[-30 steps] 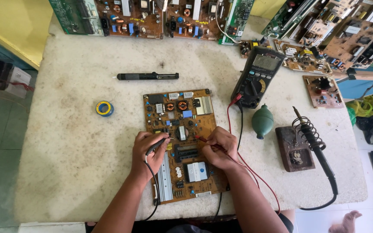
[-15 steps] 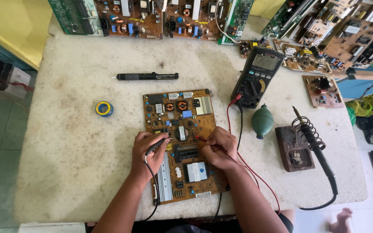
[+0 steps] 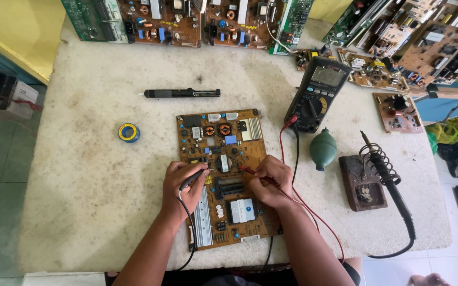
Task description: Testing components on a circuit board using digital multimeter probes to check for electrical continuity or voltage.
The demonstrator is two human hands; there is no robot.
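Both hands rest on the brown board (image 3: 223, 175) lying flat mid-bench (image 3: 80, 175), left hand (image 3: 185, 185) pinching the black probe (image 3: 193, 179), right hand (image 3: 269, 181) pinching the red probe (image 3: 247, 170), tips angled onto components, leads running to the meter (image 3: 316, 95) propped readable.

Stained white table (image 3: 80, 201) with circuit board (image 3: 223, 159), multimeter (image 3: 316, 95), solder spool (image 3: 129, 132).

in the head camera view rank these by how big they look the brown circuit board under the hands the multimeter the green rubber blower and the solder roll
1. Brown circuit board, largest by far.
2. Multimeter.
3. Green rubber blower.
4. Solder roll, smallest.
All lie on the same tabletop, so nearness hardly skews this.
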